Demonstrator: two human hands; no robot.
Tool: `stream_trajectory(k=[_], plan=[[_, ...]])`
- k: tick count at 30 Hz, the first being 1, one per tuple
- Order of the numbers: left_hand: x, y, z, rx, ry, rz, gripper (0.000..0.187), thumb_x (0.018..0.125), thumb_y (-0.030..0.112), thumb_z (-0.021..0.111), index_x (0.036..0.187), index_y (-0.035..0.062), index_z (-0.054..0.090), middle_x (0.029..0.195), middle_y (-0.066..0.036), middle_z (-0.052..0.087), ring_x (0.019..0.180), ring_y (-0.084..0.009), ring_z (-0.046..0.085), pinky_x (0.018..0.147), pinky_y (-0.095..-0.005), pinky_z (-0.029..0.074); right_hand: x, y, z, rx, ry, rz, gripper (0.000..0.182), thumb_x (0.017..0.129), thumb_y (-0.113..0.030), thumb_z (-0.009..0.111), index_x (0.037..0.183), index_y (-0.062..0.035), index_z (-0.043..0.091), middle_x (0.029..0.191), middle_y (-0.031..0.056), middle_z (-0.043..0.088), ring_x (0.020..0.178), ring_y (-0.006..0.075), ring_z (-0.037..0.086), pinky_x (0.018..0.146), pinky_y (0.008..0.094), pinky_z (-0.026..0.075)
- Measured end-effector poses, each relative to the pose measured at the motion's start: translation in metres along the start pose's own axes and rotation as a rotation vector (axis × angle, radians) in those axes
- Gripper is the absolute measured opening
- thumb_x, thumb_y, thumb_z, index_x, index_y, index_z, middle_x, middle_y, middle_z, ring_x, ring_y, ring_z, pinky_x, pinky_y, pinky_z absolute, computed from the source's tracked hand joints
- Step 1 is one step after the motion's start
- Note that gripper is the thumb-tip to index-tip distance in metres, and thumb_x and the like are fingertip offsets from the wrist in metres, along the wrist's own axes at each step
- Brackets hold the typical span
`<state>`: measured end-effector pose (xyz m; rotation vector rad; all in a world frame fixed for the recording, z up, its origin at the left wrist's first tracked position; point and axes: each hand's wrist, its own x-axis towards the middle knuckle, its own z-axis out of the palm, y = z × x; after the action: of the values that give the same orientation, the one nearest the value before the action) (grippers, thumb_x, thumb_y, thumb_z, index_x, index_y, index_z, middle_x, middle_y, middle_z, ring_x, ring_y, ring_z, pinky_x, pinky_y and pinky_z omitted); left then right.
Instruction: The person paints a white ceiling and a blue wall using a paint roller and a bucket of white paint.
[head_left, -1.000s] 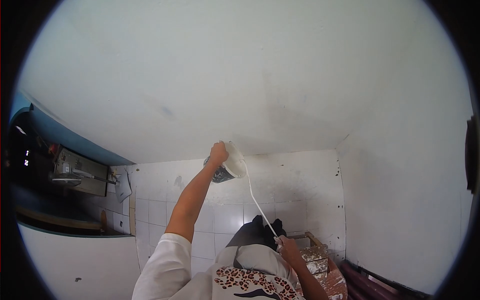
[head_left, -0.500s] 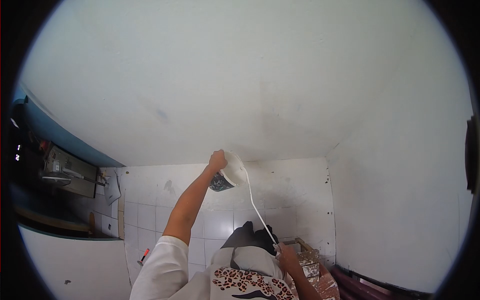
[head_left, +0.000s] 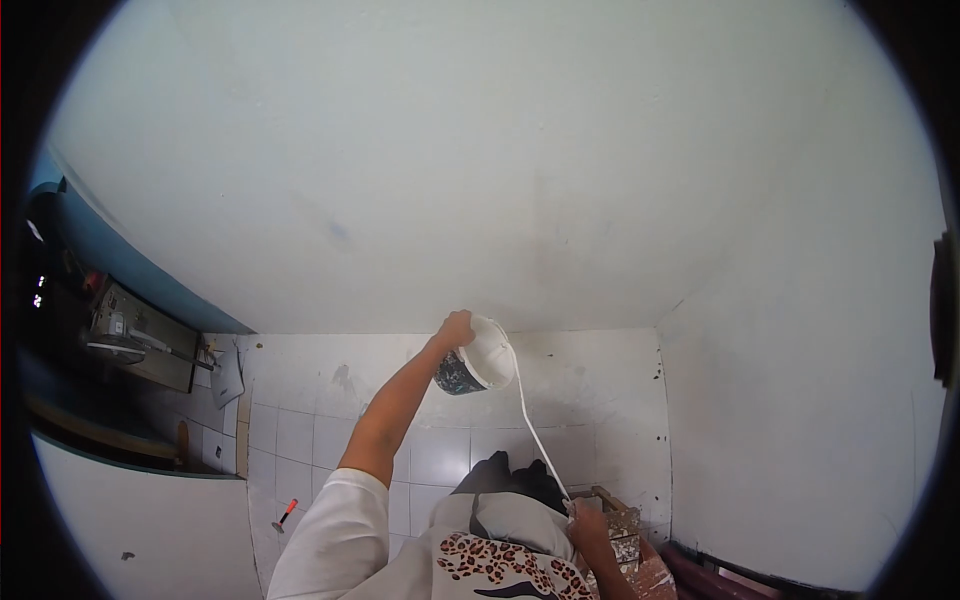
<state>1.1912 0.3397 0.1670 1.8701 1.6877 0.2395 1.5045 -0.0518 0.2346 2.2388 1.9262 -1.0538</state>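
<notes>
My left hand (head_left: 458,329) grips the rim of a dark, paint-spattered bucket (head_left: 461,375) with a pale inside, tilted in front of the wall. A long white rod (head_left: 529,424) runs from the bucket's mouth down to my right hand (head_left: 588,527), which is closed around its lower end. How the rod meets the bucket is too small to tell. Beside my right hand stands a paint-splattered wooden piece (head_left: 622,533).
A pale wall (head_left: 480,180) rises ahead, with another wall (head_left: 800,400) on the right. An orange-handled tool (head_left: 289,511) lies on the tiled floor (head_left: 330,440). A fan (head_left: 118,345) stands at the left, and maroon objects (head_left: 700,578) are at lower right.
The bucket and my left hand have shifted right and slightly down in view. My right hand and the rod have also moved right and a little down.
</notes>
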Motion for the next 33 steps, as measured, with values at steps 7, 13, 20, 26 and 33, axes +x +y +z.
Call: stream_trajectory(k=[7, 13, 20, 26, 33], plan=[[-0.003, 0.001, -0.01, -0.062, -0.009, 0.134, 0.046, 0.071, 0.008, 0.055, 0.116, -0.0023, 0.058, 0.116, -0.025, 0.058, 0.11, -0.0389, 0.055, 0.096, -0.0408, 0.043, -0.007, -0.018, -0.017, 0.001, 0.039, 0.02, 0.016, 0.087, -0.017, 0.053, 0.092, -0.0013, 0.053, 0.073, 0.0258, 0.062, 0.073, 0.0465, 0.061, 0.066, 0.0558, 0.047], [-0.008, -0.007, -0.02, -0.185, -0.115, 0.113, 0.052, 0.072, 0.007, 0.051, 0.123, -0.0025, 0.054, 0.121, -0.027, 0.054, 0.116, -0.0379, 0.051, 0.099, -0.0388, 0.041, 0.001, -0.013, -0.007, -0.035, 0.109, 0.065, 0.012, 0.078, -0.008, 0.057, 0.09, -0.0033, 0.056, 0.075, 0.0221, 0.063, 0.072, 0.0421, 0.062, 0.065, 0.0513, 0.048], [-0.021, 0.001, -0.03, -0.303, -0.135, 0.078, 0.056, 0.07, 0.003, 0.049, 0.126, -0.0019, 0.052, 0.12, -0.027, 0.055, 0.117, -0.0363, 0.051, 0.1, -0.0381, 0.04, -0.004, 0.032, 0.003, 0.0, 0.32, -0.068, 0.007, 0.083, -0.011, 0.057, 0.086, -0.0048, 0.058, 0.071, 0.0202, 0.061, 0.066, 0.041, 0.061, 0.059, 0.0508, 0.046], [-0.035, 0.009, -0.049, -0.459, -0.228, 0.144, 0.053, 0.067, -0.003, 0.047, 0.119, 0.0005, 0.056, 0.108, -0.021, 0.063, 0.102, -0.0297, 0.059, 0.089, -0.0356, 0.045, 0.003, 0.008, -0.007, -0.044, 0.386, -0.16, 0.01, 0.086, -0.016, 0.055, 0.087, -0.0063, 0.055, 0.07, 0.0188, 0.061, 0.063, 0.0401, 0.061, 0.054, 0.0515, 0.045], [-0.038, 0.0, -0.048, -0.573, -0.183, 0.179, 0.045, 0.065, -0.004, 0.048, 0.109, -0.0003, 0.059, 0.101, -0.018, 0.064, 0.095, -0.0281, 0.06, 0.085, -0.0351, 0.046, 0.004, 0.032, 0.002, -0.075, 0.346, -0.068, 0.013, 0.089, -0.019, 0.051, 0.088, -0.0066, 0.053, 0.071, 0.0172, 0.062, 0.065, 0.0412, 0.061, 0.058, 0.0519, 0.046]])
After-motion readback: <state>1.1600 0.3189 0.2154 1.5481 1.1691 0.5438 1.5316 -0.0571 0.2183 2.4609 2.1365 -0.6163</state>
